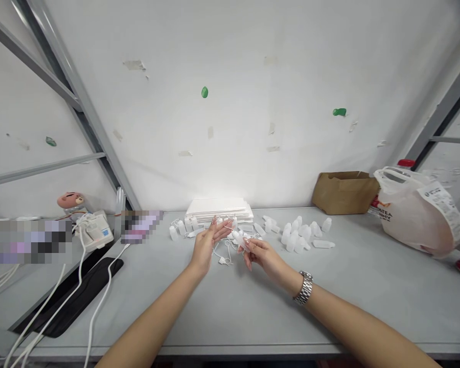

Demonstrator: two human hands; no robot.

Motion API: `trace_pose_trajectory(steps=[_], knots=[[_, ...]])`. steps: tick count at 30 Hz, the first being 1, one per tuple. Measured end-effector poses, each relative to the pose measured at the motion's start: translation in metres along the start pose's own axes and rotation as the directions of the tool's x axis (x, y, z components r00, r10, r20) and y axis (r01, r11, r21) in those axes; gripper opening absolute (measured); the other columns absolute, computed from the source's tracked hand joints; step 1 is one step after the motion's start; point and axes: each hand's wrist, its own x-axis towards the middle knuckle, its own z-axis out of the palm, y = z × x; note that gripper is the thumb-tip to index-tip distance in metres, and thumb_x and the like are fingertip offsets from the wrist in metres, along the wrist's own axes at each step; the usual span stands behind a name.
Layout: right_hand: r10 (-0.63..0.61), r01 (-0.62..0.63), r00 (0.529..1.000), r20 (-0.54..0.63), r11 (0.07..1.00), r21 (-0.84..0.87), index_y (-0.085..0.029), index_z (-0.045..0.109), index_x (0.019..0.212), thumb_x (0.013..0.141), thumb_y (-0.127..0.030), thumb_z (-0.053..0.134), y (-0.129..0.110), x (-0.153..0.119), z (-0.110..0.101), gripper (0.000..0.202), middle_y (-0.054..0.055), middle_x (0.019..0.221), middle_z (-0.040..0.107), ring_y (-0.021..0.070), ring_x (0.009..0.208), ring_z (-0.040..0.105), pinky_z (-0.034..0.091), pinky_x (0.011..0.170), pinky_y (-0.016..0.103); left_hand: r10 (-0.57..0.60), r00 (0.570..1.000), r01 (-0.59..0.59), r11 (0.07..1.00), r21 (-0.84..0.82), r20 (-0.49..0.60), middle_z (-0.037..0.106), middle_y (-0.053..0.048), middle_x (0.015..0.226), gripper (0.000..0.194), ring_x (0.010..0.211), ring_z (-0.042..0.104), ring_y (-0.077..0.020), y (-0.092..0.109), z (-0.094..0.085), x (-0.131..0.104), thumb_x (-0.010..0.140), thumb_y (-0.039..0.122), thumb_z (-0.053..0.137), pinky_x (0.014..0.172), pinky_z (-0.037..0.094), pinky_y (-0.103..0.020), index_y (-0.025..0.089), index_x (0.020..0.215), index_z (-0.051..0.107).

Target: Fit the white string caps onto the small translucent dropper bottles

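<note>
My right hand (261, 254) pinches a small translucent white plastic bottle (239, 237) between thumb and fingers, a little above the table. Beside it, my left hand (210, 241) has its fingers stretched out toward the bottle's top. A thin white cord shows by the left fingertips, but I cannot tell whether they touch it. Below and between both hands lie looped white cords (225, 259). More small bottles with cords (174, 233) stand and lie behind the left hand. To the right is a loose group of similar white bottles (293, 237), some upright, some on their sides.
A stack of white sheets (219, 208) lies against the wall. At the right stand an open cardboard box (343, 197) and a white plastic bag (416, 220). On the left are a white device (95, 231), a black mat (86, 294) and trailing white cables (95, 309).
</note>
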Motion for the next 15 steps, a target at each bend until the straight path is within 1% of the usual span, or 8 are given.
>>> trace_pose_trajectory(steps=[4, 7, 15], knots=[[-0.003, 0.003, 1.000, -0.012, 1.000, -0.013, -0.015, 0.056, 0.072, 0.076, -0.053, 0.053, 0.0008, 0.0009, -0.0015, 0.039, -0.002, 0.050, 0.052, 0.0098, 0.045, 0.046, 0.035, 0.053, 0.026, 0.039, 0.998, -0.043, 0.994, 0.100, 0.043, 0.061, -0.012, 0.113, 0.045, 0.104, 0.057, -0.0247, -0.0025, 0.0028, -0.0047, 0.078, 0.051, 0.048, 0.099, 0.033, -0.041, 0.013, 0.095, 0.066], [-0.002, 0.002, 1.000, -0.016, 1.000, -0.017, -0.015, 0.055, 0.072, 0.076, -0.053, 0.052, 0.0010, 0.0014, -0.0021, 0.038, -0.002, 0.049, 0.052, 0.0099, 0.045, 0.046, 0.036, 0.053, 0.026, 0.031, 0.997, -0.042, 0.986, 0.163, 0.068, 0.061, -0.011, 0.113, 0.047, 0.106, 0.056, -0.0246, -0.0037, 0.0025, -0.0064, 0.079, 0.052, 0.044, 0.101, 0.029, -0.041, 0.015, 0.098, 0.066], [0.017, -0.018, 0.999, -0.027, 1.000, -0.025, -0.015, 0.056, 0.071, 0.074, -0.054, 0.054, 0.0014, 0.0013, -0.0014, 0.039, -0.002, 0.049, 0.052, 0.0101, 0.045, 0.047, 0.035, 0.052, 0.026, 0.004, 0.997, -0.017, 0.985, 0.174, 0.076, 0.061, -0.011, 0.113, 0.050, 0.108, 0.055, -0.0244, -0.0027, 0.0027, -0.0071, 0.080, 0.054, 0.041, 0.101, 0.028, -0.039, 0.015, 0.100, 0.065]])
